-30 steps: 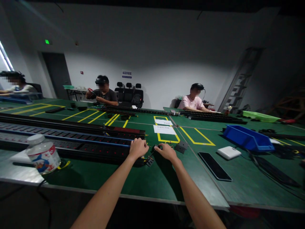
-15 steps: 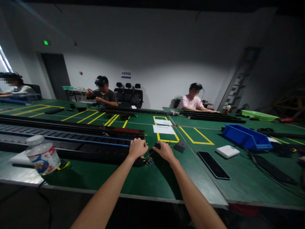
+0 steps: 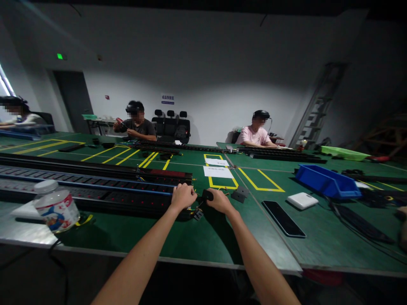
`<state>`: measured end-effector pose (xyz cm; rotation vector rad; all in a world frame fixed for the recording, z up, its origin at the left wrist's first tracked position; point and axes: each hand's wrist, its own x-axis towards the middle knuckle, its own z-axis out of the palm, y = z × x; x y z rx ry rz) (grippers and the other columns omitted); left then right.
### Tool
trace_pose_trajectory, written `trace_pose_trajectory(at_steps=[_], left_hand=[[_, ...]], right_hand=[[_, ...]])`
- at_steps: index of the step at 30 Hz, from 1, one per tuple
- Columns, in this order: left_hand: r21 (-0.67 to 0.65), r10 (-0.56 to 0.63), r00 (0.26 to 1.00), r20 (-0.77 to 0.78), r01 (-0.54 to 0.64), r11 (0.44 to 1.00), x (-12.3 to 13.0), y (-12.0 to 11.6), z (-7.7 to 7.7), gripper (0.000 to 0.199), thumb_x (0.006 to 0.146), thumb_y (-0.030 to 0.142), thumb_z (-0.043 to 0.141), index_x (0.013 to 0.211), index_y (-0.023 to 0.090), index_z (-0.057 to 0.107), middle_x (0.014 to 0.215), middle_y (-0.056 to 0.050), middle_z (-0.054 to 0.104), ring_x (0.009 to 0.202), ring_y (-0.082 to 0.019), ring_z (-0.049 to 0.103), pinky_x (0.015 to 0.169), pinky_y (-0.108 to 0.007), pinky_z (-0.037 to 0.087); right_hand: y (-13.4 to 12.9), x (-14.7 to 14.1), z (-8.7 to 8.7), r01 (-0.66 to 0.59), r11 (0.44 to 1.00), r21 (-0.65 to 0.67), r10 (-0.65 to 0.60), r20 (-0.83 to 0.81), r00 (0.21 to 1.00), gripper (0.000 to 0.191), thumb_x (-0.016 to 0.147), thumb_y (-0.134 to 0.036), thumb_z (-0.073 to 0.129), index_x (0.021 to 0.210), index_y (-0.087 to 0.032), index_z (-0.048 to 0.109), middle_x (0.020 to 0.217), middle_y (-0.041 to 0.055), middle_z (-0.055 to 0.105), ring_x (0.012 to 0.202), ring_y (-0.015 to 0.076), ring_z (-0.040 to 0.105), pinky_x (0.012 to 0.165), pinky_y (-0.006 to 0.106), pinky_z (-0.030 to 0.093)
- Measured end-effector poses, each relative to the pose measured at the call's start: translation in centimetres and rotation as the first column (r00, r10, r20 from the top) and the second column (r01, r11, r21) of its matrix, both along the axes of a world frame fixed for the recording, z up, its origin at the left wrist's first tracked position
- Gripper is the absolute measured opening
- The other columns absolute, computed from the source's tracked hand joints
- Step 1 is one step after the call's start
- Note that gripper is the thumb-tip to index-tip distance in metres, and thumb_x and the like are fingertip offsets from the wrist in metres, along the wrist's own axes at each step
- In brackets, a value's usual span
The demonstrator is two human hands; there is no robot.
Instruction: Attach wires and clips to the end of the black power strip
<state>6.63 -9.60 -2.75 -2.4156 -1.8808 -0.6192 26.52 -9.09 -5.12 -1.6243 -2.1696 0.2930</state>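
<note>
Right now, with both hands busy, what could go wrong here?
The small dark rounded piece could slip if the right grip loosens. The clear plastic jar with a white lid stands close by the long black strip, so shifting the strip might bump it. The flat black phone lies near the right forearm, which might nudge it.

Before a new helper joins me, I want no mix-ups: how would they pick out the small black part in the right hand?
On the green table, follow the long red-dotted black rail rightward to its end, where the left hand is. Just right of that, the right hand pinches the small black part. The dark plate farther right lies on the table; this part is held.
</note>
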Motion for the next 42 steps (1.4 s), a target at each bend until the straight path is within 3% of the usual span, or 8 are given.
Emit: trace_pose_trajectory(at_steps=[8,17,24,42], left_hand=[[-0.009,0.01,1.0,-0.002,-0.01,1.0,0.0,0.0,0.0,0.022,0.085,0.034,0.053,0.084,0.022,0.072,0.1,-0.009,0.068,0.101,-0.027,0.058,0.088,-0.039,0.043],[-0.006,0.018,1.0,-0.025,-0.018,1.0,0.1,-0.2,0.0,0.022,0.084,0.034,0.053,0.086,0.023,0.072,0.101,-0.008,0.068,0.102,-0.027,0.058,0.088,-0.04,0.044],[-0.017,0.01,1.0,-0.01,-0.01,1.0,0.1,-0.1,0.0,0.021,0.085,0.034,0.054,0.086,0.023,0.073,0.102,-0.008,0.068,0.102,-0.027,0.058,0.09,-0.039,0.043],[-0.015,0.021,1.0,-0.008,-0.021,1.0,0.1,0.0,-0.1,0.026,0.087,0.036,0.052,0.088,0.023,0.074,0.103,-0.009,0.069,0.105,-0.028,0.058,0.092,-0.041,0.043]], right_hand=[[0.3,-0.1,-0.6,0.14,0.989,0.037,-0.142,0.061,0.988,0.024,0.081,-0.031,0.063,0.103,-0.021,0.067,0.097,0.0088,0.071,0.087,0.0225,0.064,0.063,0.026,0.033],[0.1,-1.4,-0.8,0.127,0.987,0.098,-0.128,0.002,0.992,0.006,0.081,-0.025,0.066,0.085,-0.022,0.069,0.09,0.0045,0.072,0.084,0.0188,0.063,0.062,0.026,0.032],[0.2,-1.4,-0.7,0.199,0.971,0.135,-0.197,-0.03,0.98,0.018,0.088,-0.034,0.062,0.078,-0.02,0.067,0.083,0.0061,0.071,0.079,0.0193,0.063,0.06,0.027,0.03],[0.8,-1.7,-1.4,-0.01,0.994,0.113,0.044,-0.306,0.951,0.04,0.091,-0.05,0.052,0.086,-0.018,0.075,0.077,0.0038,0.072,0.07,0.0184,0.064,0.062,0.025,0.039]])
